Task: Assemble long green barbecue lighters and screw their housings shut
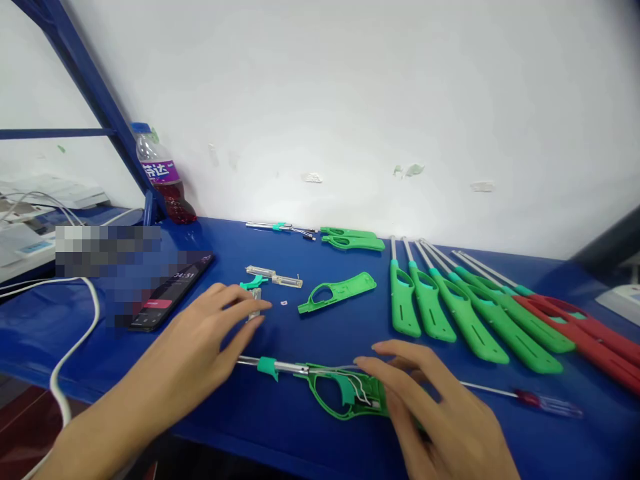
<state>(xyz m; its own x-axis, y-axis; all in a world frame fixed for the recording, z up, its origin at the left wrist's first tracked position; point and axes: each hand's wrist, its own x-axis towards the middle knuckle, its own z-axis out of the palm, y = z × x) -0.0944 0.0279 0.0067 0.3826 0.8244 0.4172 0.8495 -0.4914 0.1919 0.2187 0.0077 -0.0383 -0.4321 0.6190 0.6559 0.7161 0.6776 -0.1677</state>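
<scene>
An opened green lighter body (350, 393) lies near the table's front edge, its metal tube pointing left, with a teal trigger and thin wires inside. My right hand (430, 400) rests over its right end, fingers curved and apart. My left hand (220, 327) reaches to a small clear part (255, 303), fingertips around it; the fingers partly hide it, so the grip is unclear. Behind that hand are a teal piece (256, 283) and a clear fuel tank (275, 276). A green half shell (340, 292) lies at the centre, right of a tiny pinkish piece (284, 303).
Several green lighters (435, 303) and red ones (590, 333) lie at the right, behind a screwdriver (540, 401). Green shells (353, 241) and a metal tube (270, 227) lie near the wall. A phone (173, 293), white cable (75, 353) and bottle (165, 175) are at left.
</scene>
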